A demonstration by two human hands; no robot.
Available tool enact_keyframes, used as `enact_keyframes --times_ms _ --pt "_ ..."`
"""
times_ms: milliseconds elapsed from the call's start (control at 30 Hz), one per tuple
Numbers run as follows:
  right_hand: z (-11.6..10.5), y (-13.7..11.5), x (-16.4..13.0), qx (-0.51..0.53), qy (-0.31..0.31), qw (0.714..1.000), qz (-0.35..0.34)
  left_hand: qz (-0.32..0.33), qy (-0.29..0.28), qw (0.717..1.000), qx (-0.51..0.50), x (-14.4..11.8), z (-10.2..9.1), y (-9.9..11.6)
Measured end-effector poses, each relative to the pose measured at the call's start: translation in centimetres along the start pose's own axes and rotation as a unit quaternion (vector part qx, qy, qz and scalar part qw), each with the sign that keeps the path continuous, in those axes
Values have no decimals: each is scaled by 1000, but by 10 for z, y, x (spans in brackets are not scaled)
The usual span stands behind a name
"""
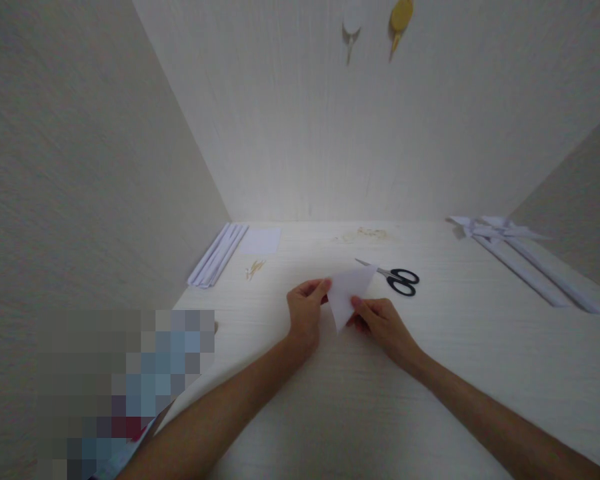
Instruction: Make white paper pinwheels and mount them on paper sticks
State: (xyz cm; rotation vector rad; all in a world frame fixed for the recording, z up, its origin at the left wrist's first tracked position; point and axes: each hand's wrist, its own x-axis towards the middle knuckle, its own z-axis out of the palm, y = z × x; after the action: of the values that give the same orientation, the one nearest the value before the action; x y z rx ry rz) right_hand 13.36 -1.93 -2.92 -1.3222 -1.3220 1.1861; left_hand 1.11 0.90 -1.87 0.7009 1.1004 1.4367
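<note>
Between my two hands is a white piece of paper (347, 288), roughly triangular, held just above the table. My left hand (307, 310) pinches its left corner between thumb and fingers. On the lower right edge, my right hand (377, 320) grips the same paper with the thumb on top; its other fingertips are partly hidden underneath. A pair of scissors (397, 279) with black handles lies right behind the paper, blades pointing left. The paper's right tip overlaps part of the blades in view.
Rolled white paper sticks (220, 257) lie at the left, beside a flat white sheet (261, 241) and several small wooden pieces (255, 269). Pinwheel-like paper items on sticks (525, 260) lie at the right. Two hooks (401, 17) hang on the back wall. Pale crumbs (373, 233) lie near it.
</note>
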Motion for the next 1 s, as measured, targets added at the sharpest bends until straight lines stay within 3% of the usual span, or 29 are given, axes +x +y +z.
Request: enact_keyframes --times_ms 133,400,633,1000 --pt "1 -1 -1 -25 -9 1000 -12 -3 14 1000 -14 3 1 2" --pt "-1 3 1 2 65 997 -35 -20 9 999 -30 -3 3 2" --pt "4 3 -3 -46 -8 998 -52 -25 16 999 -29 -2 4 2" --pt "2 -1 -3 -64 -9 996 -54 -21 10 999 -37 -3 4 3"
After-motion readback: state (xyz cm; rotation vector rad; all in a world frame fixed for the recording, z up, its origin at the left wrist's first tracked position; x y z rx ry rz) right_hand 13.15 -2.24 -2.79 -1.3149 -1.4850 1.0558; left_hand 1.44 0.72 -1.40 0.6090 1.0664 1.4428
